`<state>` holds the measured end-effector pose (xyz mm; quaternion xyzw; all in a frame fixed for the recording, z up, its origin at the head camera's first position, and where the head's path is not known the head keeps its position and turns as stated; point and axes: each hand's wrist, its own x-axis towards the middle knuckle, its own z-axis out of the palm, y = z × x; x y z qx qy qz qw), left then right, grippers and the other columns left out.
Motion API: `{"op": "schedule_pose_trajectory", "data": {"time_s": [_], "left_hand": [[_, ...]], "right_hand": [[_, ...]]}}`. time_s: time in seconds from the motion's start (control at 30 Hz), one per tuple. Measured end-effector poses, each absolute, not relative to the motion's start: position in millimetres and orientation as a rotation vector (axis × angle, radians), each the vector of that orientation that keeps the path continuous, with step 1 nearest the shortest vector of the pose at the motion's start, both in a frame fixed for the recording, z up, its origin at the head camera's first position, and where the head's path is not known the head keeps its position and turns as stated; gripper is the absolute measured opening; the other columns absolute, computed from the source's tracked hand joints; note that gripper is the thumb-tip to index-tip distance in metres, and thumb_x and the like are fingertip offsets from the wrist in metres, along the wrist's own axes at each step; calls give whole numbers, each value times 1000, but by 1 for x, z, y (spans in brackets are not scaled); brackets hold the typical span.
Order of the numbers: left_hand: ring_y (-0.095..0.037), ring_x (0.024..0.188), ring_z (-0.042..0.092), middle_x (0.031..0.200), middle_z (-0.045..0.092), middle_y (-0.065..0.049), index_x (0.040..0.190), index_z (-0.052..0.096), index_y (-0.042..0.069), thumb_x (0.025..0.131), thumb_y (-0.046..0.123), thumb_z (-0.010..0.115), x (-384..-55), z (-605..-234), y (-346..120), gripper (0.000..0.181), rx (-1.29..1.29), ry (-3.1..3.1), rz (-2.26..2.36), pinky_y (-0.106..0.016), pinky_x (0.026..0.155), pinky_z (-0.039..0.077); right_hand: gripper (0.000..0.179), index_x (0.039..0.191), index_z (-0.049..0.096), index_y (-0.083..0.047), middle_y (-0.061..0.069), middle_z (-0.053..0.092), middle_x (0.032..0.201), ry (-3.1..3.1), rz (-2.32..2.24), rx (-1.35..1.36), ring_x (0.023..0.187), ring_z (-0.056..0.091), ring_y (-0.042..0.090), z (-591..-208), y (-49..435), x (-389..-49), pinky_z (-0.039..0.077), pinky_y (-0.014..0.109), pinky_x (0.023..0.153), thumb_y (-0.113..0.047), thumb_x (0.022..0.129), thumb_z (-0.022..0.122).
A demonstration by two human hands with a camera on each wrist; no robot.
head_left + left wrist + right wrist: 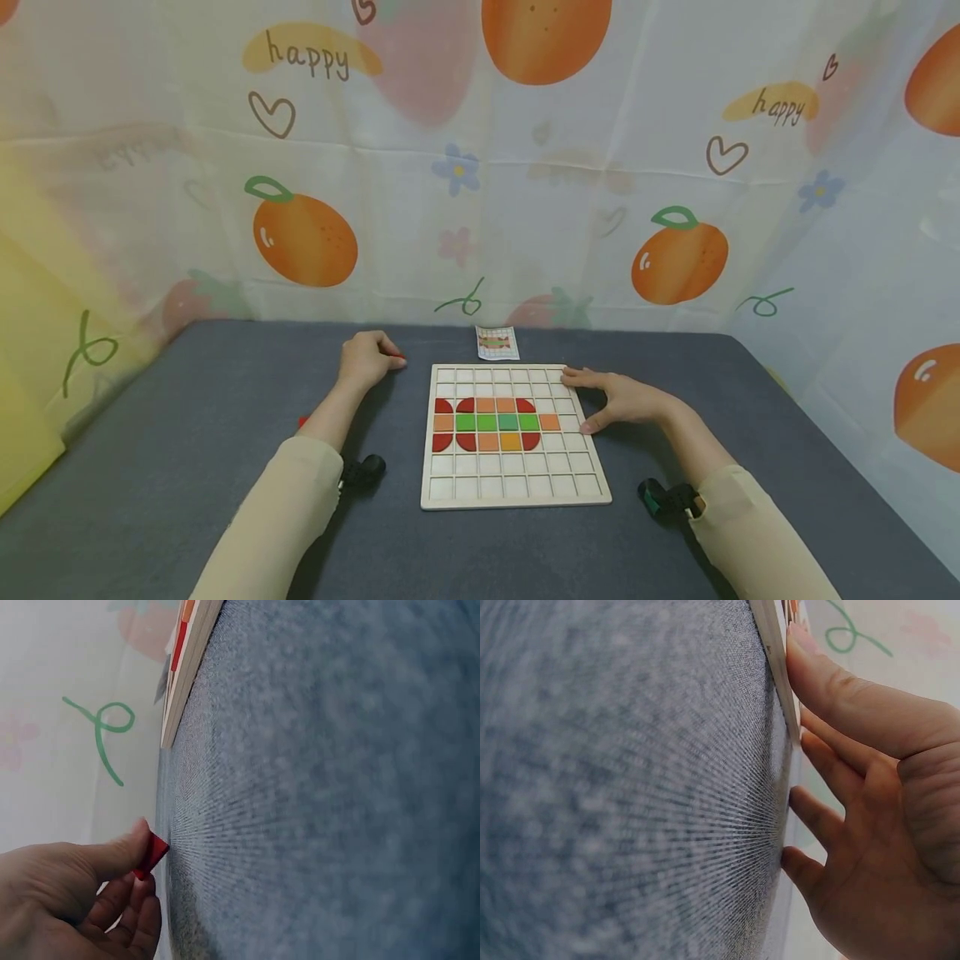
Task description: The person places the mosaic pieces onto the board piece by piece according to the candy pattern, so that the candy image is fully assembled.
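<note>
A pale wooden grid board (pixel 516 505) lies on the table, with red, orange and green tiles in its middle rows. The red ones have a rounded side. To the left of the board, my left hand (pixel 365 360) pinches a small red tile (pixel 152 856) between thumb and fingers, close to the tabletop. My right hand (pixel 626 398) rests at the board's right edge, fingers spread and loosely extended; in the right wrist view its thumb (pixel 840 686) touches the board's side. It holds nothing.
Behind the board lies a small printed card (pixel 497 342) showing a coloured grid pattern. Another red piece (pixel 303 422) is partly hidden by my left forearm. The dark grey table (pixel 480 554) ends at a fruit-patterned cloth (pixel 405 225).
</note>
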<state>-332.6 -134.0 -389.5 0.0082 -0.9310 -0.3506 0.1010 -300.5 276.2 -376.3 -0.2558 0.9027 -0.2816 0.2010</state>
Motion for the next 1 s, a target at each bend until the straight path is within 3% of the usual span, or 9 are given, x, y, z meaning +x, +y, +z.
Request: {"op": "schedule_pose_trajectory", "data": {"time_s": [0.13,0.27,0.37,0.53,1.0], "left_hand": [[-33,89,63,86,74,-15,90,76,3,80,20,82,-332,-389,-134,20,7,-2754,-1082,-37,78,49],[-15,71,67,86,76,-14,97,75,2,81,19,81,-331,-387,-132,24,-41,-2753,-1234,-24,64,49],[-12,69,71,94,76,-16,108,73,2,84,16,78,-330,-386,-125,27,-88,-2749,-1368,-26,66,56],[-23,82,75,104,74,-19,116,71,3,90,13,72,-325,-382,-108,28,-179,-2762,-1464,-35,76,60],[-21,79,74,97,73,-15,109,72,3,91,10,69,-304,-368,-50,19,-328,-2812,-1559,-31,73,60]], "right_hand": [[94,154,34,-6,15,20,166,2527,-777,-717,154,5,45,-377,276,-300,8,71,117,-31,78,83],[94,154,34,-6,15,20,166,2528,-777,-718,154,5,45,-377,276,-300,8,71,117,-31,78,83],[93,153,34,-6,15,20,166,2525,-783,-720,154,5,45,-377,277,-300,8,71,117,-31,78,83],[93,153,34,-6,15,20,166,2520,-787,-724,153,5,45,-377,278,-300,9,71,117,-31,78,83],[94,154,34,-8,14,20,166,2530,-776,-706,154,4,45,-377,276,-300,8,71,118,-32,78,83]]}}
